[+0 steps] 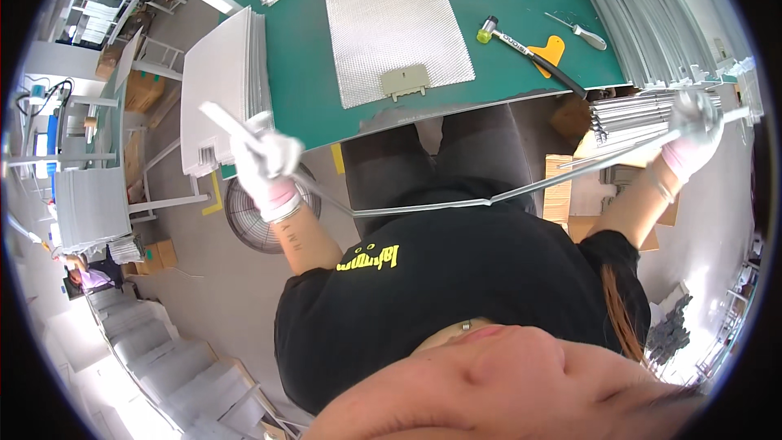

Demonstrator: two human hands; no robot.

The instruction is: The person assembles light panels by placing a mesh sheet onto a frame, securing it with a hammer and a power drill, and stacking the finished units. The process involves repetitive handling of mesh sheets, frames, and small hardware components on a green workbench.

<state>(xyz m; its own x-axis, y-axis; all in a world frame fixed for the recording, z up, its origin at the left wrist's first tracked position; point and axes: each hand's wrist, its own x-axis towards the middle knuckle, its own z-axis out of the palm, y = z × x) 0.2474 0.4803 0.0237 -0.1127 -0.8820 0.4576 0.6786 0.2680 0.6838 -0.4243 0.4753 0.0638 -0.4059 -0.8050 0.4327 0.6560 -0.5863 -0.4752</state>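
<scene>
A long, thin silver metal strip (pixel 423 209) spans in front of my body, with bends near its middle. My left hand (pixel 265 159), in a white glove and slightly blurred, is closed round its left part, and one end sticks out beyond the fingers. Far to the right, my gloved right hand (pixel 694 134) grips the strip near its other end. Ahead on the green table (pixel 301 57) lies a silver mesh sheet (pixel 395 24). A small grey-beige plate with tabs (pixel 405 80) rests on the sheet's near edge.
A mallet (pixel 521 47), a yellow scraper (pixel 555 50) and a screwdriver (pixel 588 36) lie on the table's right. Stacked white panels (pixel 220 81) stand left; long pale strips (pixel 643 16) are piled right. A round fan (pixel 259 216) and cardboard boxes (pixel 558 187) are below.
</scene>
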